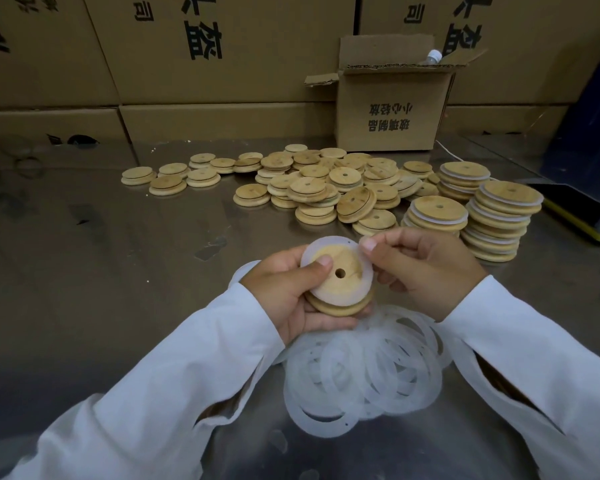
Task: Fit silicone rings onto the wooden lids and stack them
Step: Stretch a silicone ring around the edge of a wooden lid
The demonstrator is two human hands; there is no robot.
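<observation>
My left hand (284,289) grips a round wooden lid (343,271) with a centre hole, thumb pressed on its face. A translucent white silicone ring (362,289) lies round the lid's raised part, and my right hand (420,268) pinches the ring's upper right edge. Beneath my hands a pile of loose silicone rings (364,372) lies on the metal table. Several loose wooden lids (312,185) are scattered further back. At the right stand stacks of ringed lids (499,220).
An open cardboard box (392,105) stands at the back right on the steel table (101,254). Large cartons (187,64) line the back wall. A dark object with a yellow edge (575,216) lies at the right.
</observation>
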